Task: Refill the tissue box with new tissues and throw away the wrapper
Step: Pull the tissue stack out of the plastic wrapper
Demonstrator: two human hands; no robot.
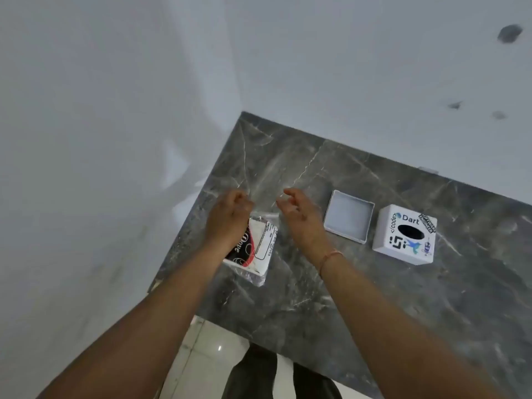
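Note:
A tissue pack in a red, black and white printed clear wrapper lies at the table's left edge. My left hand hovers over its top end, fingers pinched together at the wrapper's loose clear plastic. My right hand is raised just right of the pack, thumb and fingers curled and apart, with nothing visible in them. The white tissue box, covered in stickers with a dark oval slot on top, stands to the right. Its white tray-like base lies open between the box and my right hand.
The dark grey marble table fits into a corner of white walls. A glossy tiled floor and my dark trousers show below its near edge.

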